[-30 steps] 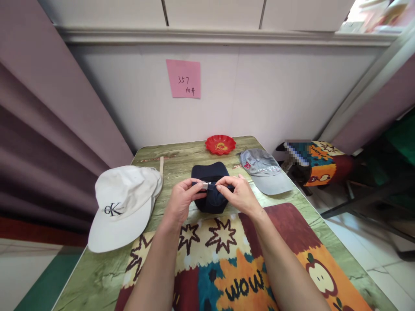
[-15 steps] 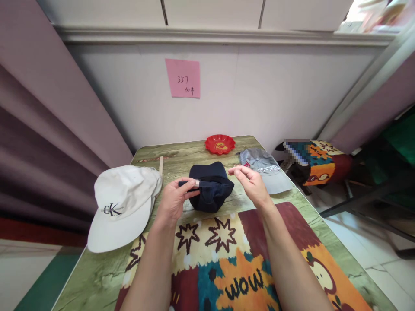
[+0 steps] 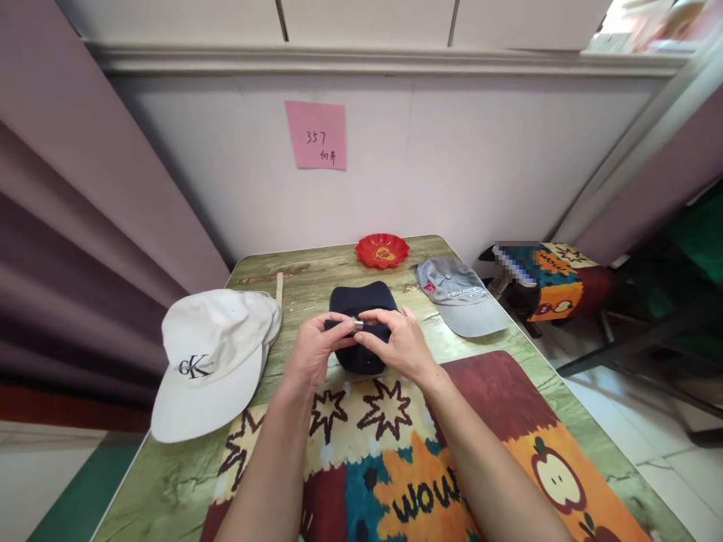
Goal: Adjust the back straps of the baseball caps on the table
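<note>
A dark navy cap (image 3: pixel 364 298) rests near the middle of the table, its brim toward the wall and its back strap toward me. My left hand (image 3: pixel 319 345) pinches the left part of the strap beside a small metal buckle (image 3: pixel 358 325). From the right, my right hand (image 3: pixel 400 342) grips the strap close to the buckle, thumb and fingers pressed together. Both hands partly cover the cap's crown. To the left lies a white cap (image 3: pixel 212 339) with black letters. A grey cap (image 3: pixel 460 293) lies to the right, its brim toward me.
A red scalloped dish (image 3: pixel 382 251) stands at the table's back edge. A patterned mat (image 3: pixel 389 452) covers the front of the green wood-look table (image 3: pixel 152 474). A pink note (image 3: pixel 317 135) is on the wall. Right of the table is a stool (image 3: pixel 559 282) with a patterned cover.
My right hand has moved left and down from beside the navy cap and has closed on its strap. My left hand still holds the strap, now slightly further right.
</note>
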{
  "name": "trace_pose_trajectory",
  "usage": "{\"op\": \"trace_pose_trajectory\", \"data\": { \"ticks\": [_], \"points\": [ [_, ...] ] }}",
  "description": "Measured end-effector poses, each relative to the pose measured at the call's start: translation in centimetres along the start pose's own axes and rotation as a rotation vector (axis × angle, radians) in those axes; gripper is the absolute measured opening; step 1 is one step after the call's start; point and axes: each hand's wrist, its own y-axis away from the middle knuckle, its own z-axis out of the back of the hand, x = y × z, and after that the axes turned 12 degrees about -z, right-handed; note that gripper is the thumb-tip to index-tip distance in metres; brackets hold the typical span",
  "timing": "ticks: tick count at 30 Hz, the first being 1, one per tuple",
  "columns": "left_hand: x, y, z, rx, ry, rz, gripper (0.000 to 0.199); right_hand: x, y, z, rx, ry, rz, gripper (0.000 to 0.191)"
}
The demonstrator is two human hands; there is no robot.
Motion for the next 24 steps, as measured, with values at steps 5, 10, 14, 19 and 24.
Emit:
{"op": "trace_pose_trajectory", "data": {
  "ticks": [5,10,14,19,24],
  "points": [
    [0.6,0.2,-0.2,0.064,-0.053,-0.030,0.029,-0.1,0.2,-0.6,-0.105,0.043,-0.097,0.025],
    [0.8,0.2,-0.4,0.092,-0.087,-0.039,0.027,-0.3,0.1,-0.1,-0.036,0.071,-0.081,0.022],
    [0.9,0.0,-0.2,0.055,-0.198,-0.104,0.026,-0.4,-0.1,-0.1,-0.069,0.044,-0.076,0.018],
    [0.5,-0.2,0.7,-0.060,-0.422,-0.273,0.027,-0.4,-0.1,-0.1,-0.066,0.028,-0.072,0.017],
    [0.0,0.1,0.8,0.160,-0.485,-0.208,0.032,-0.3,0.0,-0.3,-0.067,0.046,-0.017,0.016]
  ]
}}
